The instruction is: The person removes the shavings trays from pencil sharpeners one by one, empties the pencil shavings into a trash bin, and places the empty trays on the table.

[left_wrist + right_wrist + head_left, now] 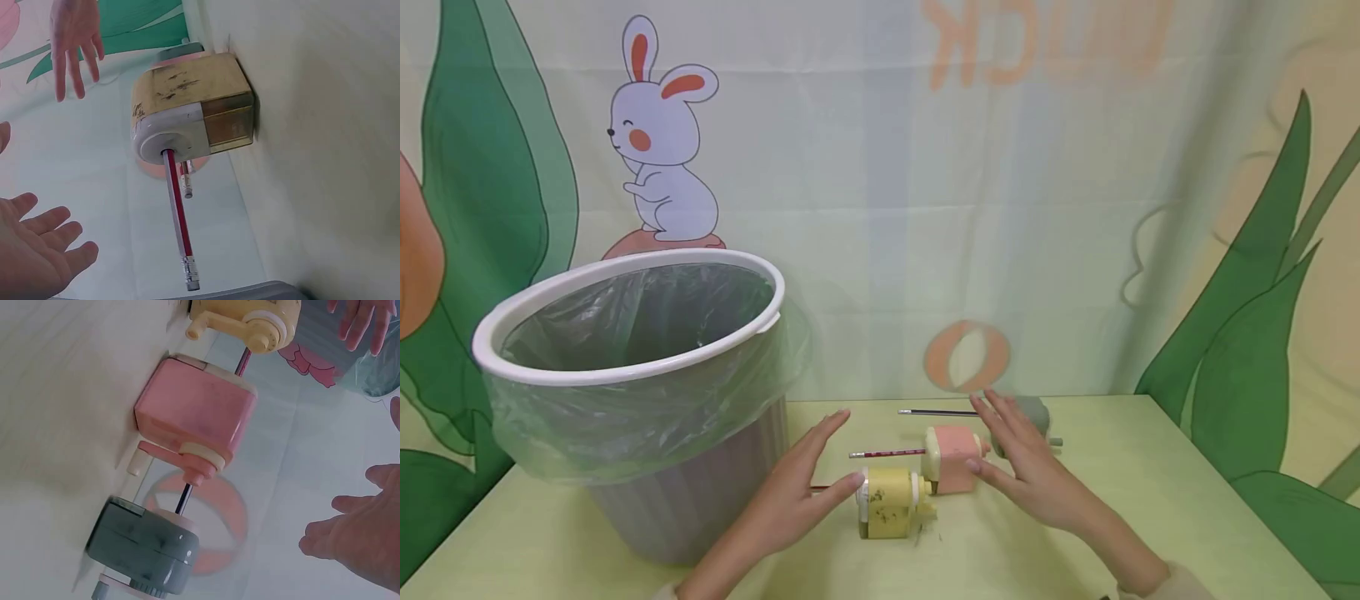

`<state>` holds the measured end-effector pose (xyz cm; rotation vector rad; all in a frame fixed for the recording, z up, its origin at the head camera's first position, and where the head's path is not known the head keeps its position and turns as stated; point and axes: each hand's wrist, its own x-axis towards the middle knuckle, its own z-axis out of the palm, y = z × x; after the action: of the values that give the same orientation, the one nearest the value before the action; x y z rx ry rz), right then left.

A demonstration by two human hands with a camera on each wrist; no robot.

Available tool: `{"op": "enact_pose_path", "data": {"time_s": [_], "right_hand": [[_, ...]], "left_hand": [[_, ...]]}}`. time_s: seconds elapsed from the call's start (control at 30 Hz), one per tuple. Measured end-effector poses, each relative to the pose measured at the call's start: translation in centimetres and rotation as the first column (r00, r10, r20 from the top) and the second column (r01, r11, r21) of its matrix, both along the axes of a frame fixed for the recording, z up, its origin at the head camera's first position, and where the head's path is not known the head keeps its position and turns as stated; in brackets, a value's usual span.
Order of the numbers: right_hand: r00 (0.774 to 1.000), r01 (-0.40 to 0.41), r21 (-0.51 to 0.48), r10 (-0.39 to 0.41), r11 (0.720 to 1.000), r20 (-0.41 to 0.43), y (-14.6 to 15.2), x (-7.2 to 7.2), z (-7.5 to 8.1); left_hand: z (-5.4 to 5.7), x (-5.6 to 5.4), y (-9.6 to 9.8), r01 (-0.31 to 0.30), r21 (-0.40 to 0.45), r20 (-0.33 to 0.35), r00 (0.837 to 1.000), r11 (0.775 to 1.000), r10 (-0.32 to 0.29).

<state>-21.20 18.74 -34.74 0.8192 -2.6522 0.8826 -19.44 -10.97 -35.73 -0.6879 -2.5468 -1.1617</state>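
Fingers of your left hand and right hand are extended and parted, gripping nothing; in the head view both palms hover over the table, to either side of the yellow sharpener and pink sharpener, leaving both uncovered between them. Behind your right fingers sits the grey sharpener, partly hidden. The three form a slanting row, yellow nearest you, likely staggered so that the pencils jutting left do not foul one another: a dark pencil at the grey one, a patterned pencil at the pink one. On your left stands the bin, its plastic liner folded out over the rim, presumably to stop it slipping in. Your left wrist view shows a red-striped pencil lodged in the yellow sharpener's front opening, eraser end outward; that hole seems to be what holds it up, since your hand is well apart from it. Your right wrist view shows the yellow crank and pink crank on the sides opposite the pencils, an arrangement that seems to leave each handle room to turn; your right hand touches neither.
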Motion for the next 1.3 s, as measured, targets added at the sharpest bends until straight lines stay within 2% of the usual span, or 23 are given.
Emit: {"op": "enact_pose_path", "data": {"time_s": [0.23, 0.37, 0.5, 0.73, 0.83, 1.07, 1.3], "right_hand": [[0.998, -0.053, -0.103, 0.055, 0.993, 0.019, -0.6, 0.1, -0.6], [0.998, -0.057, -0.135, 0.06, 0.989, 0.023, -1.0, 0.1, -1.0], [0.997, -0.063, -0.17, 0.07, 0.983, 0.038, -1.4, 0.1, -1.4], [0.977, -0.131, -0.294, 0.174, 0.947, 0.127, -1.8, -0.1, -2.0], [0.966, -0.159, -0.317, 0.214, 0.935, 0.147, -2.1, -0.3, -2.2], [0.939, -0.205, -0.342, 0.283, 0.917, 0.196, -2.9, -0.6, -2.5], [0.911, -0.198, -0.363, 0.308, 0.91, 0.275, -3.7, -1.0, -2.8]], "left_hand": [[-0.7, 0.7, -0.6, 0.016, 0.17, 0.062, 0.998, 0.985, -0.027], [-1.0, 1.1, -1.0, 0.031, 0.23, 0.097, 0.994, 0.973, -0.055], [-1.4, 1.5, -1.4, 0.053, 0.225, 0.128, 0.988, 0.973, -0.083], [-1.9, 1.8, -1.7, 0.065, 0.236, 0.197, 0.974, 0.97, -0.114], [-2.1, 1.8, -1.8, 0.079, 0.241, 0.235, 0.962, 0.967, -0.137], [-2.7, 1.6, -2.0, 0.154, 0.227, 0.291, 0.932, 0.962, -0.218], [-3.2, 1.2, -2.1, 0.167, 0.208, 0.345, 0.909, 0.964, -0.232]]}}
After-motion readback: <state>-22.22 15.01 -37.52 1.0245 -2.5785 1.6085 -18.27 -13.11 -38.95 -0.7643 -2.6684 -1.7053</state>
